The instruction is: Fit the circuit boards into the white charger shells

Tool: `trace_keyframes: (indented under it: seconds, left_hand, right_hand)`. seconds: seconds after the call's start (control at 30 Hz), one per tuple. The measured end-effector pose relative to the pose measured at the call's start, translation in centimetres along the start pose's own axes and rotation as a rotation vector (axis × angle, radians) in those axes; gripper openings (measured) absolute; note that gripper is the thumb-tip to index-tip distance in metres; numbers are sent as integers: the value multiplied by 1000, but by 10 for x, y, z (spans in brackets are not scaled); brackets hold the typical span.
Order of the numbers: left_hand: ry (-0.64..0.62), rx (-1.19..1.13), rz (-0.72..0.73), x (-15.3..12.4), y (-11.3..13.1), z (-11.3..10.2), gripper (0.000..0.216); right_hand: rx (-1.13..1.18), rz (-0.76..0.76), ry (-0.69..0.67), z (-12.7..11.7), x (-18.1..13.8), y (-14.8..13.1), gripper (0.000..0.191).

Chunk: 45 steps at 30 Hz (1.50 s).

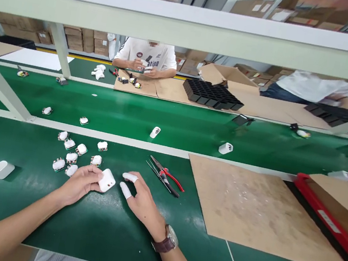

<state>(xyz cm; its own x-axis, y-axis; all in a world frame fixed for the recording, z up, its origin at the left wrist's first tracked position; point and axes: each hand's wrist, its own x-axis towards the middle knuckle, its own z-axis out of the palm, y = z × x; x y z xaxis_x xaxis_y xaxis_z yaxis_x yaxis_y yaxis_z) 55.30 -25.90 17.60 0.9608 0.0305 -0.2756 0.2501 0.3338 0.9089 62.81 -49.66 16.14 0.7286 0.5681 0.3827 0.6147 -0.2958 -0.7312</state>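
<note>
Between its thumb and fingers, my left hand (82, 182) grips a white charger housing (107, 181) with small port slots on its face. My right hand (140, 198) is just to the right of it, thumb and index finger apart, white covers on both fingertips, nothing between them. A watch is on that wrist. Several small white-topped circuit assemblies (71, 157) lie beyond my left hand. Further left, an oval white sleeve (1, 170) rests on its side. Red-and-black pliers (166, 175) lie past my right hand, with thin tweezers (157, 175) alongside.
A cardboard sheet (241, 204) covers the bench at right, beside a red-edged bin (329, 219). Across the green conveyor (124, 109), carrying scattered charger parts, a co-worker (149, 59) handles a part. A black tray (213, 95) sits there. A pale frame beam (191, 28) crosses overhead.
</note>
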Motion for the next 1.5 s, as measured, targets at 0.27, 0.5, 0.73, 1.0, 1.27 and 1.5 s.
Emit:
trace_keyframes:
  seconds: [0.27, 0.5, 0.73, 1.0, 1.27, 1.5]
  left_hand:
    - [7, 568, 308, 58, 34, -6, 28]
    - [264, 1045, 554, 195, 93, -34, 9]
    - [314, 1284, 505, 203, 91, -79, 50]
    - [164, 1339, 505, 148, 113, -114, 31]
    - [36, 1374, 481, 124, 111, -114, 45]
    - [486, 1442, 342, 163, 152, -168, 41]
  right_hand:
    - [-229, -85, -98, 10, -6, 8, 24]
    - [-267, -121, -70, 18, -12, 19, 26]
    - [-250, -139, -96, 10, 1, 27, 38]
    - [-176, -110, -272, 39, 99, 39, 118]
    - [-257, -256, -252, 70, 107, 36, 83]
    - [-456, -152, -39, 21, 69, 42, 28]
